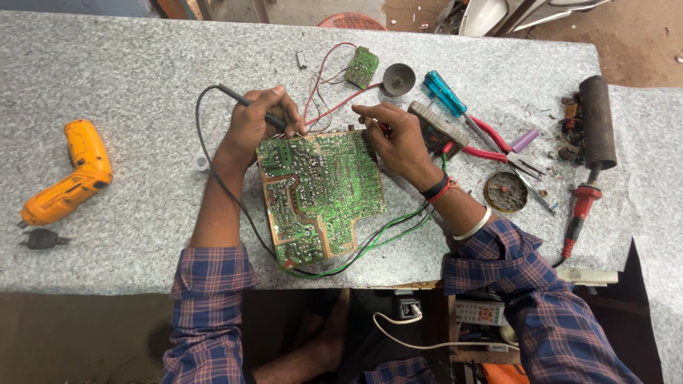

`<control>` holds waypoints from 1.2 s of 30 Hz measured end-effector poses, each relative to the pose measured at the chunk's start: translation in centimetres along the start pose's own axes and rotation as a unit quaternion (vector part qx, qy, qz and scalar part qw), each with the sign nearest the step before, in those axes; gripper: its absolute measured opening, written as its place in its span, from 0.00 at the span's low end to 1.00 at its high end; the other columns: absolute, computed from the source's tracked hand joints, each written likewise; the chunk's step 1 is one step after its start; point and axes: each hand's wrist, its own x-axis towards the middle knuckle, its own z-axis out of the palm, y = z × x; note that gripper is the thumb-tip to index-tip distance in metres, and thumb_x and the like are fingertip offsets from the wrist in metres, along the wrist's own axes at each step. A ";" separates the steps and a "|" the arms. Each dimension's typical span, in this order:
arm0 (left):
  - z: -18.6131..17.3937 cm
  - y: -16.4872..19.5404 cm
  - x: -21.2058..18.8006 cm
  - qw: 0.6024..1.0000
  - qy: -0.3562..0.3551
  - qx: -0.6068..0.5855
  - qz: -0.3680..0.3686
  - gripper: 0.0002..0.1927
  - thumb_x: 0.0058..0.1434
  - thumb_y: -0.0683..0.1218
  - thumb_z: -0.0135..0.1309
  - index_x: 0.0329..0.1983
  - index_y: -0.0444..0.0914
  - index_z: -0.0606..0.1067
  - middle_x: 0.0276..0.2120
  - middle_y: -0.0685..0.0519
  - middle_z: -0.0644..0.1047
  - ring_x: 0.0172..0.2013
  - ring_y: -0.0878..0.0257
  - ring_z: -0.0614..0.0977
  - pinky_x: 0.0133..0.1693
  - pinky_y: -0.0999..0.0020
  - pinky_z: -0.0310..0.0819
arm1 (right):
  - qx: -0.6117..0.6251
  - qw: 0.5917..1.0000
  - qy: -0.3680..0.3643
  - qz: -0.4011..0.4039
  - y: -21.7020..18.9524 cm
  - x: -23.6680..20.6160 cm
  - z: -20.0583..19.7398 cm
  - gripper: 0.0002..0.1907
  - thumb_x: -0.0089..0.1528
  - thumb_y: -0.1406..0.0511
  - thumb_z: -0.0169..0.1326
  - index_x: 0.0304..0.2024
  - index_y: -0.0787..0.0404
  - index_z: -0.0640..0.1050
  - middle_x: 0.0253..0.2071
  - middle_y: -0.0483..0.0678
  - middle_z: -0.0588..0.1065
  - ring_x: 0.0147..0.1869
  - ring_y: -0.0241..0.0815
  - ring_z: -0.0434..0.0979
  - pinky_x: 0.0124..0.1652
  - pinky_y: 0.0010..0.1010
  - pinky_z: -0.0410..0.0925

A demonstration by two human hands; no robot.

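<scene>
A large green circuit board (pixel 320 195) lies solder side up on the grey stone table (pixel 128 85). My left hand (pixel 260 121) grips a black probe (pixel 245 102) with a black lead and presses its tip onto the board's far left corner. My right hand (pixel 398 139) pinches a red probe at the board's far right corner. A black and green wire (pixel 370 245) runs from under the board's near edge. Red wires lead from the board's far edge to a small green board (pixel 363 67).
An orange cordless drill (pixel 67 174) and a black plug (pixel 41 240) lie at the left. To the right lie a blue-handled screwdriver (pixel 445 94), red-handled pliers (pixel 491 142), a round tin (pixel 505 192), a red-handled soldering iron (pixel 580 213) and a dark cylinder (pixel 596 121).
</scene>
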 end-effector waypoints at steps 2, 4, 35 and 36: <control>0.0 0.1 -0.1 1.000 -0.001 -0.004 -0.008 0.23 0.74 0.54 0.43 0.33 0.32 0.76 0.30 0.40 0.81 0.27 0.61 0.78 0.35 0.66 0.75 | 0.003 1.000 0.017 -0.008 0.2 0.2 -0.1 0.17 0.67 0.74 0.51 0.57 0.59 0.80 0.39 0.48 0.78 0.36 0.35 0.74 0.38 0.27 0.69; 0.1 0.1 -0.1 1.000 -0.004 0.002 0.000 0.23 0.75 0.54 0.43 0.34 0.31 0.76 0.30 0.40 0.80 0.28 0.61 0.78 0.36 0.66 0.75 | -0.001 0.999 0.038 -0.027 0.3 0.4 -0.2 0.17 0.68 0.73 0.52 0.57 0.59 0.80 0.40 0.49 0.78 0.38 0.35 0.76 0.38 0.27 0.69; 0.3 0.2 -0.1 1.000 0.001 -0.003 0.006 0.23 0.75 0.53 0.43 0.34 0.32 0.75 0.29 0.41 0.81 0.27 0.61 0.79 0.35 0.66 0.75 | -0.007 1.000 0.000 -0.030 -1.3 0.1 -0.3 0.13 0.67 0.70 0.56 0.54 0.59 0.82 0.36 0.49 0.78 0.34 0.35 0.75 0.35 0.29 0.69; 0.2 0.2 -0.2 1.000 0.000 0.005 0.008 0.23 0.75 0.53 0.43 0.34 0.31 0.76 0.29 0.41 0.81 0.27 0.61 0.79 0.35 0.66 0.75 | -0.012 1.000 -0.002 -0.028 -1.4 0.1 -0.3 0.13 0.67 0.70 0.56 0.54 0.59 0.82 0.35 0.49 0.78 0.33 0.35 0.76 0.34 0.28 0.69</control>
